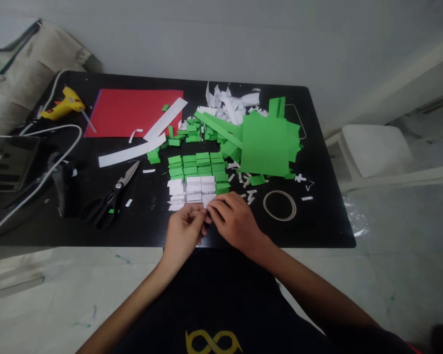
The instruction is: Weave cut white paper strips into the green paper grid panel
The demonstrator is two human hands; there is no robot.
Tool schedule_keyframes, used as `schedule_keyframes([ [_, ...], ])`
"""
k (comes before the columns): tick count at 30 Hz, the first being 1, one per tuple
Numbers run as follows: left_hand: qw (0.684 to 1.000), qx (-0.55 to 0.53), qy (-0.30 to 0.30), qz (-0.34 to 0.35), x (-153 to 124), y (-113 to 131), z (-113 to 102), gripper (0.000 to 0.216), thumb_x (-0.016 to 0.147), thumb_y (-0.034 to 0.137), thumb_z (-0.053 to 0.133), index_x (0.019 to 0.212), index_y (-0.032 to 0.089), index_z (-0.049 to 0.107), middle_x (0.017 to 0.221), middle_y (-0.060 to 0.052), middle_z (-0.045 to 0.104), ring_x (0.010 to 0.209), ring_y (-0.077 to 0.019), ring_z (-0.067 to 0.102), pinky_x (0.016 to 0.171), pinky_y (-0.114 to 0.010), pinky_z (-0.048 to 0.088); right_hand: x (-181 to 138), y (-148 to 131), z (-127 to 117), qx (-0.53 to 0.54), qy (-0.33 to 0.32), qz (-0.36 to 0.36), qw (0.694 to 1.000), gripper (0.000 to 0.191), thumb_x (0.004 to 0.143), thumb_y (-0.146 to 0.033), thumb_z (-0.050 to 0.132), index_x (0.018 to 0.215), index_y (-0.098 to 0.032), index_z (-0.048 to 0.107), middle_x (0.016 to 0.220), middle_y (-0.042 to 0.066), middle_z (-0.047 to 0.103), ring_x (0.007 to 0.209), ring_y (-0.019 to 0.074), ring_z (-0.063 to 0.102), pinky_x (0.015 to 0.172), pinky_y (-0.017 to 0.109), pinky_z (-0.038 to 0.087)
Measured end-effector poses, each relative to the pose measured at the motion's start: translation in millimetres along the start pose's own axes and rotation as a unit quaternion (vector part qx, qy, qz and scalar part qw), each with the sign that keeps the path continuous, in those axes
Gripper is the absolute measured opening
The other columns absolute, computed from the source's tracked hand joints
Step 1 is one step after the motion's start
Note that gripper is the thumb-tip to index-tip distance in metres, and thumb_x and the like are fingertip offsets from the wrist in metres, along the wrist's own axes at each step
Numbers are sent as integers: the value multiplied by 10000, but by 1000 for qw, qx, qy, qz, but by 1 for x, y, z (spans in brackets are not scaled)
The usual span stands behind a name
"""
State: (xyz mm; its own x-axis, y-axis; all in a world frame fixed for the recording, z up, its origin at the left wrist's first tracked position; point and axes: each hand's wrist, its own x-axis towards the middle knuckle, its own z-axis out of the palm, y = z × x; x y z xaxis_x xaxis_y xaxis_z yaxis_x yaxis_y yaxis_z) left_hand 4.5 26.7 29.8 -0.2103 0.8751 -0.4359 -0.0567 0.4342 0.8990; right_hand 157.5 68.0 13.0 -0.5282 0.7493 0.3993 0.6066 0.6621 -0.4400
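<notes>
Both hands meet near the table's front edge, fingertips pinched together on a small white paper piece (208,198). My left hand (186,227) is closed, thumb against the fingers at the piece's lower left. My right hand (237,220) comes in from the right, its fingers closed on the same piece and covering part of it. Just beyond them lie rows of folded white paper pieces (194,189). Behind these are rows of folded green paper pieces (197,161), set side by side.
Black scissors (112,196) lie partly spread at left, near a yellow glue gun (64,104) and white cable. Red paper (133,110), white strips (131,151), green sheets (266,145) and white scraps (232,102) cover the back. A tape ring (279,205) is at right.
</notes>
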Motion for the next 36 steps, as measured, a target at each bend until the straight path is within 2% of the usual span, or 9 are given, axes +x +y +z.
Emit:
schedule_keyframes([
  [3, 1000, 14, -4, 12, -1, -5, 0, 311, 841, 450, 715, 936, 154, 696, 635, 16, 674, 366, -67, 447, 342, -190, 323, 3, -2, -4, -14, -33, 3, 999, 201, 1051, -158, 546, 958, -153, 724, 989, 121, 719, 926, 246, 639, 864, 394, 541],
  [9, 998, 36, 11, 46, -1, -13, 1, 229, 867, 393, 693, 934, 174, 698, 632, 21, 667, 492, -104, 565, 481, -205, 406, 8, -8, -9, -37, -89, 6, 995, 174, 1040, -123, 540, 955, -153, 689, 967, 120, 698, 916, 255, 627, 840, 394, 535],
  [18, 996, 66, 5, 53, -2, -19, -1, 234, 938, 404, 634, 984, 183, 695, 637, 23, 649, 515, -113, 580, 499, -218, 402, 14, -11, -12, -68, -171, 11, 983, 144, 1028, -74, 541, 953, -127, 652, 972, 122, 666, 921, 262, 625, 822, 395, 535],
  [22, 997, 61, 2, 51, -2, -18, 0, 221, 937, 397, 636, 973, 185, 685, 733, -2, 706, 522, -110, 591, 524, -234, 438, 14, -12, -11, -68, -170, 17, 983, 170, 1029, -47, 509, 964, -129, 642, 977, 122, 662, 905, 254, 620, 809, 384, 533],
  [27, 996, 66, 5, 53, -2, -17, 1, 197, 940, 372, 626, 970, 186, 682, 718, 0, 701, 522, -111, 590, 531, -239, 444, 13, -13, -10, -87, -170, 18, 982, 176, 988, 3, 516, 955, -124, 634, 969, 126, 654, 899, 266, 614, 800, 391, 526],
  [36, 996, 69, -3, 60, -1, -21, 1, 234, 950, 405, 615, 985, 182, 675, 728, 2, 699, 529, -110, 588, 531, -233, 446, 16, -14, -14, -91, -200, 32, 975, 172, 1016, -22, 498, 987, -133, 626, 1010, 118, 662, 947, 258, 610, 846, 377, 511],
])
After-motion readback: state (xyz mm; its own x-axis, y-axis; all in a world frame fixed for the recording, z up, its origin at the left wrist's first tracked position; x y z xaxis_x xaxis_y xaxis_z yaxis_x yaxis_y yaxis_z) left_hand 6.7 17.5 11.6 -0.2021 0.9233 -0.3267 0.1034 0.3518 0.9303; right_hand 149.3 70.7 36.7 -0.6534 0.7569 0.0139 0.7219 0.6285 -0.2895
